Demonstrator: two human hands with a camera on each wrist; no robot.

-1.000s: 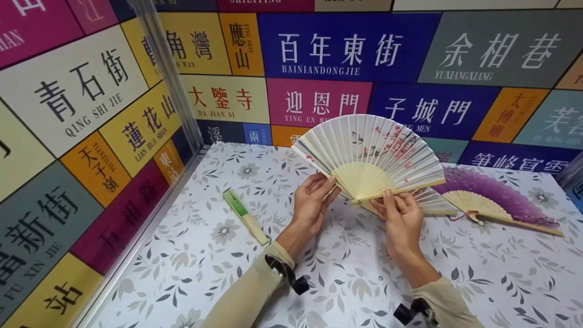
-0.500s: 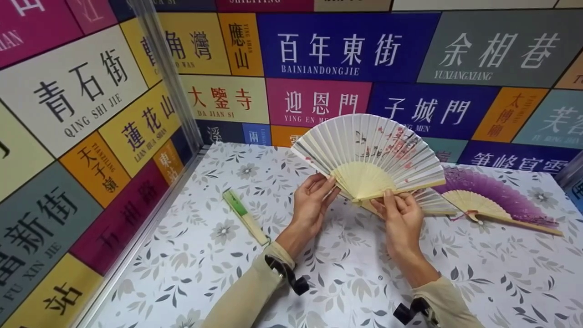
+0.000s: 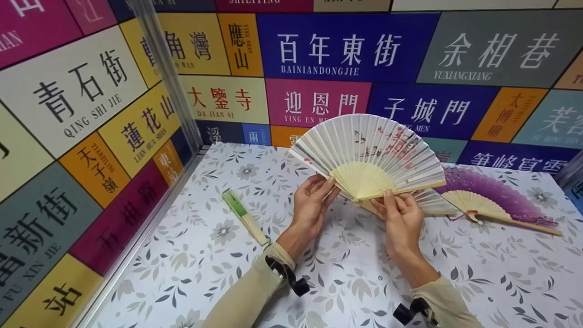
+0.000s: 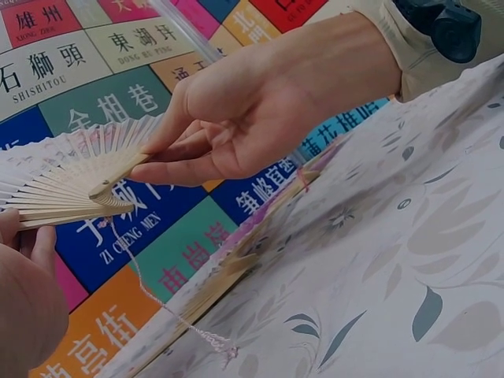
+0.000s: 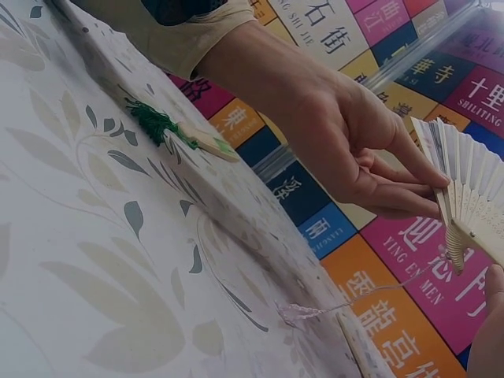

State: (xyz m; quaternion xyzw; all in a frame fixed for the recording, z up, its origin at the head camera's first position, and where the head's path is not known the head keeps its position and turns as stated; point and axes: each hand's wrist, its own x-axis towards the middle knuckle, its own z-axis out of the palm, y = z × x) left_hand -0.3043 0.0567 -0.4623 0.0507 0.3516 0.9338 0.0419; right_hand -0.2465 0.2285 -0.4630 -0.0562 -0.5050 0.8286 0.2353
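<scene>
A white folding fan [image 3: 364,141] with pink blossoms and pale ribs is spread in the air above the table. My left hand [image 3: 312,205] pinches its left outer rib between thumb and fingers. Its right outer rib is pinched by my right hand [image 3: 403,218]. In the left wrist view, a cord with a pale pink tassel [image 4: 216,342] hangs from the fan's pivot. Behind it lies another pale fan [image 3: 432,202], mostly hidden. Farther right, an open purple fan [image 3: 505,198] with light ribs rests on the table.
Left of my hands lies a folded green fan [image 3: 246,216]; its green tassel [image 5: 150,122] shows in the right wrist view. A flower-patterned white cloth [image 3: 346,282] covers the table. Walls of coloured sign panels [image 3: 337,45] stand behind and to the left.
</scene>
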